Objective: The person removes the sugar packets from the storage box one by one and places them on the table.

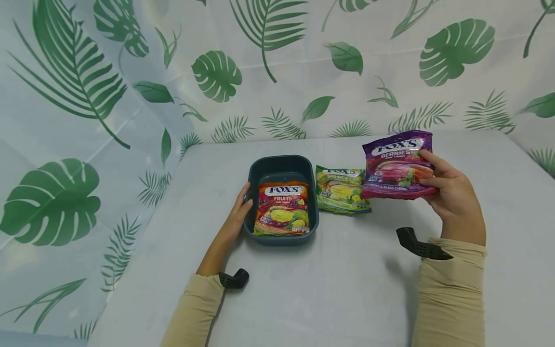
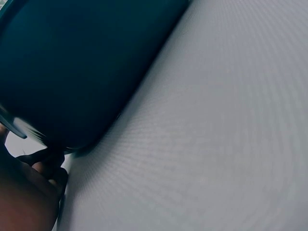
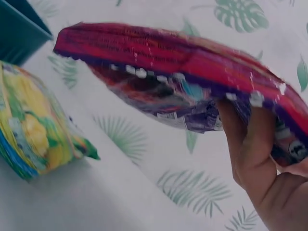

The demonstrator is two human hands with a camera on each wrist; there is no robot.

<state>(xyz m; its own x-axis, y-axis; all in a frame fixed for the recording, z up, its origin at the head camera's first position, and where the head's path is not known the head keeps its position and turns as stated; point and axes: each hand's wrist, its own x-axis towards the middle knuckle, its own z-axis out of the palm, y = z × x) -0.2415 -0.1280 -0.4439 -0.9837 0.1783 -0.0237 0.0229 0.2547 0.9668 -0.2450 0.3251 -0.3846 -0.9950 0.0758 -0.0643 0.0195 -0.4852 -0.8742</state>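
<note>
A purple bag of berries candy (image 1: pixel 396 166) is held up in my right hand (image 1: pixel 457 197), gripped at its right edge. In the right wrist view the bag's lower seam (image 3: pixel 159 57) faces the camera, with fingers (image 3: pixel 240 149) behind it. My left hand (image 1: pixel 236 214) rests against the left outer side of a dark teal bin (image 1: pixel 282 163), its fingers fairly straight. An orange-and-red bag of fruits candy (image 1: pixel 283 209) lies inside that bin. Just right of the bin is a green-and-yellow bag of spring tea candy (image 1: pixel 340 193), partly overlapped by the purple bag.
A white-covered table (image 1: pixel 329 289) carries the bin and the green bag. Behind it and on the left hangs a white cloth backdrop (image 1: pixel 295 86) with green leaf prints. Black wrist devices sit on both tan sleeves (image 1: pixel 453 289).
</note>
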